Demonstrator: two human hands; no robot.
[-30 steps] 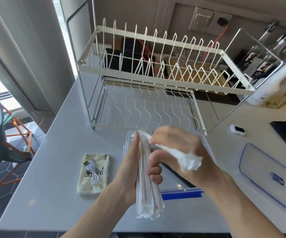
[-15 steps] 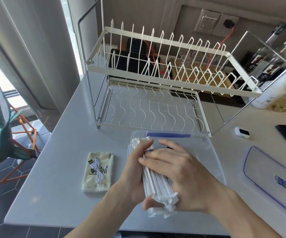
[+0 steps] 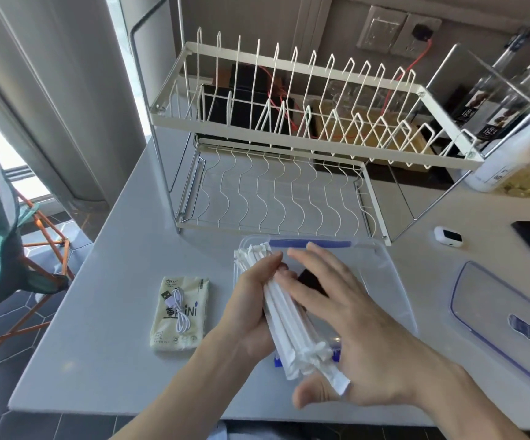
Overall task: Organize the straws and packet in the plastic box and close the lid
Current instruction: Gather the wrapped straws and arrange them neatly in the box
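1. Over the plastic box (image 3: 381, 274), in the head view, we have the straws (image 3: 289, 322) bundled in both hands, slanting from its far left corner down toward us.
2. Our left hand (image 3: 251, 306) cups the bundle from the left, fingers (image 3: 270, 265) curled round it; our right hand (image 3: 346, 328) lies flat on top, fingers straight, thumb under the near ends.
3. Judging the step: we square the ends first, then lower the bundle flat along the box's left wall, so the packet fits beside it.
4. That packet (image 3: 181, 312) waits on the tabletop (image 3: 98, 344), left of the box, a white cable (image 3: 177, 309) on it.
5. Well right lies the lid (image 3: 492, 315), off the box.
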